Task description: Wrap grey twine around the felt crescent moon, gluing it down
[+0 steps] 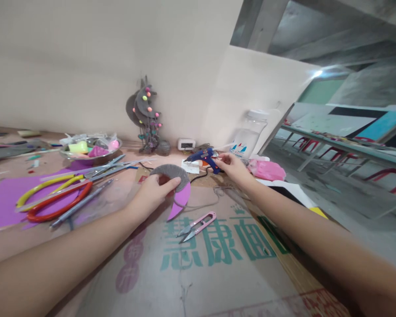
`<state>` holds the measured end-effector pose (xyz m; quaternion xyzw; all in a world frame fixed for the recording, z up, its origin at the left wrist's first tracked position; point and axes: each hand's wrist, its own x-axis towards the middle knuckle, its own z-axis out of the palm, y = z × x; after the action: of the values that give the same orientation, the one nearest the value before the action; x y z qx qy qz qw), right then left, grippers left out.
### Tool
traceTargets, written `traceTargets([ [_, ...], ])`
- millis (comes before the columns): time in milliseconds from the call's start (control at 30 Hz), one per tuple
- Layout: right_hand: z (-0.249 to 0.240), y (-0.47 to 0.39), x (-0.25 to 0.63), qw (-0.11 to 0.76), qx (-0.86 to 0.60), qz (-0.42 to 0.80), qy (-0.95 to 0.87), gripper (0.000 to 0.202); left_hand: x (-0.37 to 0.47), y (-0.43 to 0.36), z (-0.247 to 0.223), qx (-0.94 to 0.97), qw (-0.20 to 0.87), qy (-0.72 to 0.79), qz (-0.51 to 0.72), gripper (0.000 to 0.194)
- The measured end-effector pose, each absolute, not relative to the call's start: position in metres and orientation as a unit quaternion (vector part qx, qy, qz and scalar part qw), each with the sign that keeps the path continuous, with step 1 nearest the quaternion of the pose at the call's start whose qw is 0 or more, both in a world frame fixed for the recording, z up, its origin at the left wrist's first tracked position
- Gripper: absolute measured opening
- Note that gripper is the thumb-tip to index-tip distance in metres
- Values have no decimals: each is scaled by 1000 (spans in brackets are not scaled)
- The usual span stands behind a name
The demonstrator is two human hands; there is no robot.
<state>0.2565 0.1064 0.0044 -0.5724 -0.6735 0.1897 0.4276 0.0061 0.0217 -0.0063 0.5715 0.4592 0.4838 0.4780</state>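
Observation:
My left hand (159,189) pinches a crescent-shaped felt piece (174,175), grey wound or covered on its upper part and purple at the lower tip. A grey cord (204,205) trails from it to the right over the cardboard. My right hand (231,166) is closed on the back end of a blue glue gun (202,155), whose nozzle points left above a small white paper (190,166). Pink thread snips (198,226) lie on the cardboard (237,281) just below the crescent.
Red-and-yellow-handled scissors (60,203), a pen (82,203) and purple felt (6,198) lie at left. Behind are a metal bowl (100,154) of bright materials, a grey moon ornament (144,110), a small digital clock (186,144), a plastic jar (251,134) and a pink bag (267,169).

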Motion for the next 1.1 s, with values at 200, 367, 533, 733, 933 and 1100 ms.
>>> traceTargets([
  [200,-1,137,246,327,-592,176,-715,31,4,25,-11,575,456,465,496,33],
  [367,-4,149,235,292,-635,122,-705,32,4,25,-8,558,459,487,490,34],
  [533,2,141,234,272,-635,166,-703,22,5,27,-10,535,478,488,497,30],
  [733,14,122,237,309,-595,231,-705,19,6,27,-12,524,488,474,513,28],
  [933,21,78,241,391,-539,276,-694,29,5,27,-10,529,477,469,522,32],
  [1100,26,26,237,364,-538,278,-708,37,5,26,-10,512,501,455,529,31],
])
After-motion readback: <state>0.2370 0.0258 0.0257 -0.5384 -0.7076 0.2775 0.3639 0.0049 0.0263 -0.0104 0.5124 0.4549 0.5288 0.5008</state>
